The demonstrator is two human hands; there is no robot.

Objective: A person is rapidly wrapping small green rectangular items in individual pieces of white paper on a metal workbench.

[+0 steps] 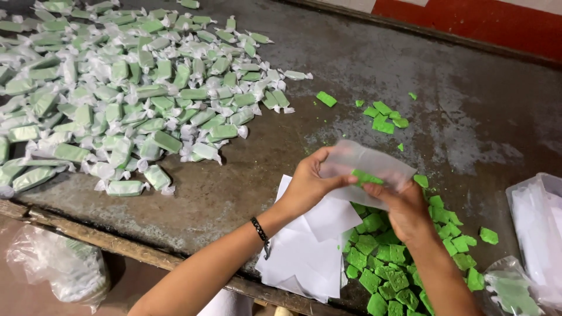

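Hands meet over the worn metal tabletop (363, 52), both pinching one translucent wrapper sheet (366, 169) with a green candy piece (366, 177) showing dimly through it. The left hand (307, 181) grips the sheet's near-left edge; the right hand (404, 208) clasps it from below, fingertips partly hidden behind the film. Beneath the wrapper lie unwrapped green candy pieces (386, 263), cut off at the frame's bottom, beside a stack of white wrapper sheets (304, 257). Far left of it spreads a heap of wrapped candies (117, 93).
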